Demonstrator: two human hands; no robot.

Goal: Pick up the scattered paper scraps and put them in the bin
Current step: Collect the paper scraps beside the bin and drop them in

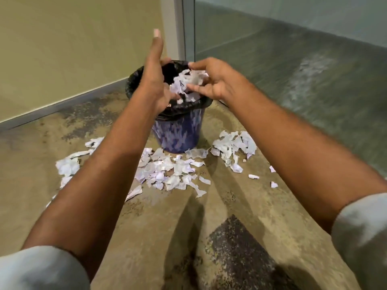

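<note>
A blue bin (178, 132) lined with a black bag stands on the floor near the corner. Both hands hover over its mouth with a bunch of white paper scraps (188, 80) held between them. My left hand (154, 80) cups the bunch from the left, its fingers curled in and its thumb pointing straight up. From the right, my right hand (217, 80) pinches the bunch with curled fingers. More paper scraps lie on the floor in front of the bin (167, 170), to its right (234, 145) and to its left (68, 166).
A beige wall (62, 49) runs along the left and a frosted glass panel (293, 59) along the right, meeting in a corner behind the bin. The concrete floor (209, 237) is stained with dark patches. A few small scraps lie apart at the right (273, 184).
</note>
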